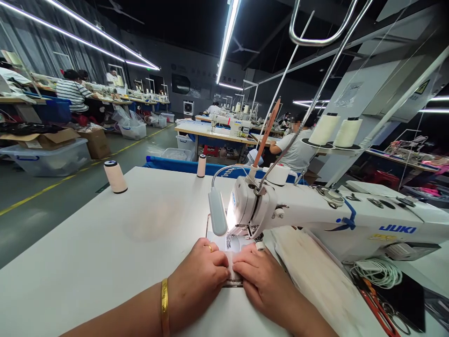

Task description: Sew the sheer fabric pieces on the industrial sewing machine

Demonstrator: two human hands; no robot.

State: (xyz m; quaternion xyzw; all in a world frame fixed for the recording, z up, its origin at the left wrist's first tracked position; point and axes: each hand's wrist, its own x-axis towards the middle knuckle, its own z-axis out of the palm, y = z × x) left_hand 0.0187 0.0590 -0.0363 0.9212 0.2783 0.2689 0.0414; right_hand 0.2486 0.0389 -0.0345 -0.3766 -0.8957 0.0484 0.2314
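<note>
1. Our left hand [199,276] lies palm-down, fingers curled onto the white fabric strip [233,269], pinching it.
2. Our right hand [261,276] mirrors it, fingertips pressing the strip.
3. The strip lies flat on the counter [105,252], just before the sewing machine [315,215] needle.

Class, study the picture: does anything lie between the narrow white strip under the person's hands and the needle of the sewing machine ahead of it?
Nothing visible does. The left hand and right hand press the white strip flat on the table, and it runs straight ahead to the needle area of the sewing machine. The lamp hangs above, left of that path.
</note>
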